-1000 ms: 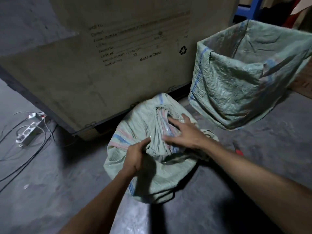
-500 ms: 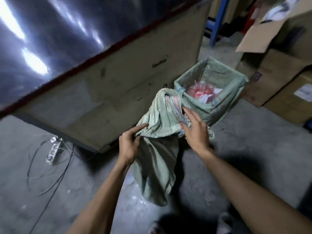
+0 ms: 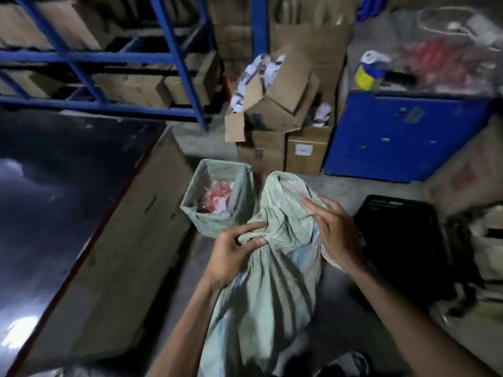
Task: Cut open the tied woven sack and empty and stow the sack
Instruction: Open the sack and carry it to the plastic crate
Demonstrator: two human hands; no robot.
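1. Since half a second ago the woven sack (image 3: pixel 272 281) hangs higher, off the grey floor (image 3: pixel 340 317), beside an open sack (image 3: pixel 217 221).
2. Blue shelving (image 3: pixel 168 50) and cardboard boxes (image 3: pixel 283 104) behind.
3. Left hand (image 3: pixel 231 254) pinches the bunched neck; right hand (image 3: pixel 337 232) grips it, fingers spread.

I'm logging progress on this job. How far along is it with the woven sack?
Emptied, apparently: the woven sack hangs limp and flat. In hand: left hand and right hand bunch its upper part. Left: stowing it, perhaps in the open green sack standing beside it, which already holds pink-and-white packets.
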